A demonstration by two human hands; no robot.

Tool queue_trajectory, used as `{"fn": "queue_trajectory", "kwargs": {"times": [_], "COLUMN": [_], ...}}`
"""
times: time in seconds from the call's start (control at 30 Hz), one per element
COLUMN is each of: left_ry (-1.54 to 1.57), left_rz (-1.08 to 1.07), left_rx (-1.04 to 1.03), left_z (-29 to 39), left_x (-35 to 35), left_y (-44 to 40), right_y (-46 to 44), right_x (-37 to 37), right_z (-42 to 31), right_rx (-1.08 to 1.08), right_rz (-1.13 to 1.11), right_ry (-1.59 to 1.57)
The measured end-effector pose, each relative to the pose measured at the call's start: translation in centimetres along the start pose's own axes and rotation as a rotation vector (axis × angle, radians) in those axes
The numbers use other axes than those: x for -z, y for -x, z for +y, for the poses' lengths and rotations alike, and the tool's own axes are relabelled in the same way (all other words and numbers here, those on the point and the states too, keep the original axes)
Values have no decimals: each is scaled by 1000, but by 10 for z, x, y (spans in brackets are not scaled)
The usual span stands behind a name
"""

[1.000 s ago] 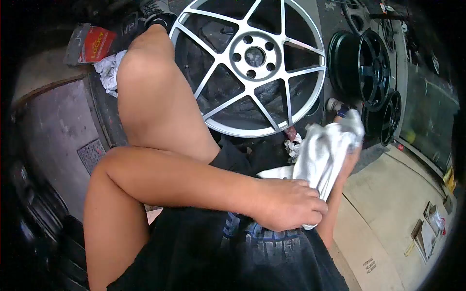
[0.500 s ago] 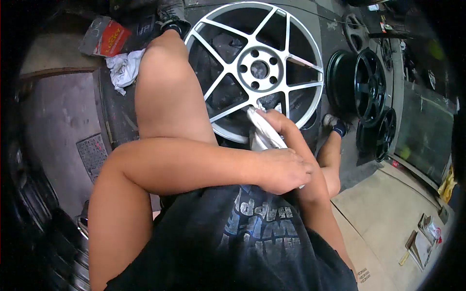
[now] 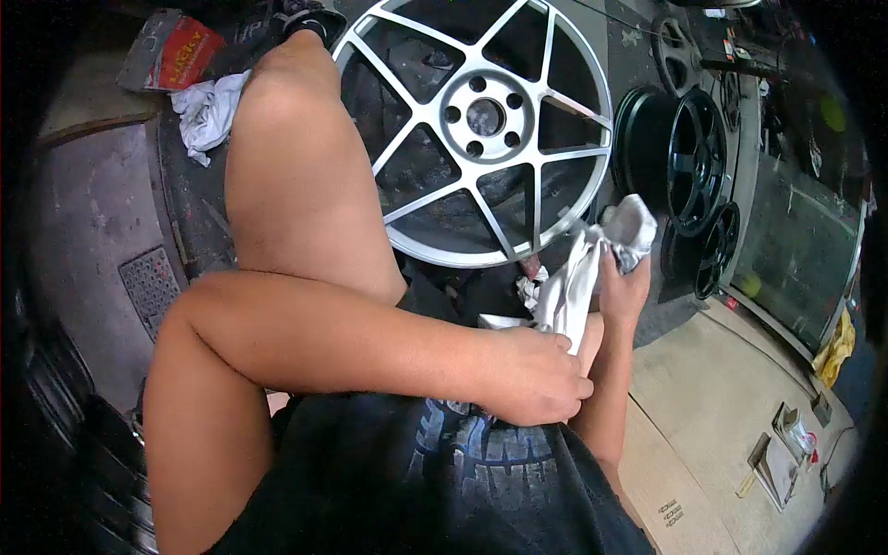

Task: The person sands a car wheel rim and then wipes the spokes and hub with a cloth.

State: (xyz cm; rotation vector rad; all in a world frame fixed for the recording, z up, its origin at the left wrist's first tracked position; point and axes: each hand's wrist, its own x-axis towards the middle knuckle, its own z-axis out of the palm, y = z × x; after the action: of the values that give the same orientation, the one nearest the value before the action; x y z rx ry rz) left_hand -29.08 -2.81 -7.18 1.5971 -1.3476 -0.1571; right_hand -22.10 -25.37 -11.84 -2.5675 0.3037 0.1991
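My left hand (image 3: 536,377) lies over my lap with its fingers closed on the lower end of a white cloth (image 3: 566,298). Farther up, my right hand (image 3: 625,287) grips the same cloth, which is bunched and smudged grey above the fingers. The cloth stretches between both hands. Just beyond it, a silver multi-spoke wheel rim (image 3: 594,176) lies face up in front of my legs. Neither hand touches the rim.
Dark green rims (image 3: 694,162) stand at the right. A white rag (image 3: 208,113) and a red and grey box (image 3: 176,55) lie at the upper left. Flat cardboard (image 3: 684,416) covers the lower right floor, with papers (image 3: 777,467) on it.
My right hand has moved from over the silver rim's lower edge out to the right with the cloth. My left hand has shifted slightly down, still gripping it. The view has shifted a little.
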Motion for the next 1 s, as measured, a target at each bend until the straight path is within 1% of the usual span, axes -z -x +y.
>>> {"fn": "queue_trajectory", "kwargs": {"times": [0.03, 0.1, 0.13, 0.17, 0.2, 0.23, 0.27, 0.3, 0.37, 0.4, 0.43, 0.53, 0.57, 0.63, 0.67, 0.73, 0.77, 0.8, 0.83, 0.87, 0.9, 0.97, 1.0], "left_ry": [-1, -36, -58, -67, -123, -182, -113, -110, -249, -279, -282, -251, -261, -229, -228, -162, -152, -154, -158, -163, -164, -205, -214], "left_rz": [-3, 32, -35, -35, -114, -194, -216, -220, -233, -237, -246, -141, -149, -110, -121, -107, -130, -93, -47, -165, -166, -177, -111], "left_rx": [-1, 40, 120, 123, 131, 143, 264, 268, 299, 310, 305, 275, 264, 247, 243, 201, 168, 133, 106, 154, 140, 172, 127], "left_z": [-1, -4, -6, -12, -19, -26, -26, -27, -34, -37, -39, -41, -41, -34, -30, -21, -19, -18, -18, -23, -24, -25, -24], "left_x": [-1, -1, 2, 0, -4, -9, -14, -17, -16, -10, -4, 6, 6, 4, 1, -7, -8, -9, -9, -9, -7, -1, -3], "left_y": [0, 0, 0, 2, 7, 10, 9, 9, 8, 7, 8, 5, 5, 6, 7, 7, 7, 9, 11, 13, 13, 12, 13], "right_y": [-4, -6, -13, -16, -23, -38, -51, -61, -92, -98, -93, -77, -75, -58, -44, -42, -52, -55, -40, -19, 0, 21, 23], "right_x": [-3, -23, -62, -86, -98, -101, -104, -108, -118, -119, -120, -122, -121, -115, -104, -110, -142, -165, -185, -192, -190, -171, -140], "right_z": [-10, -42, 22, 26, 6, -11, -26, -37, -54, -65, -65, -49, -42, -44, -50, -43, -13, -8, -25, -38, -44, -27, -35], "right_rx": [-50, 62, 332, 319, 270, 282, 246, 199, 212, 174, 169, 172, 168, 63, 60, -98, -93, -93, 19, 55, 96, 428, 353], "right_rz": [39, -186, -159, -320, -339, -339, -373, -409, -365, -356, -350, -154, -138, 81, 88, -268, -378, -469, -377, -401, -430, -265, -356], "right_ry": [-6, 359, 415, 572, 634, 631, 640, 651, 689, 724, 716, 540, 534, 169, 13, -84, -132, 40, 57, 95, 134, 36, 27]}}
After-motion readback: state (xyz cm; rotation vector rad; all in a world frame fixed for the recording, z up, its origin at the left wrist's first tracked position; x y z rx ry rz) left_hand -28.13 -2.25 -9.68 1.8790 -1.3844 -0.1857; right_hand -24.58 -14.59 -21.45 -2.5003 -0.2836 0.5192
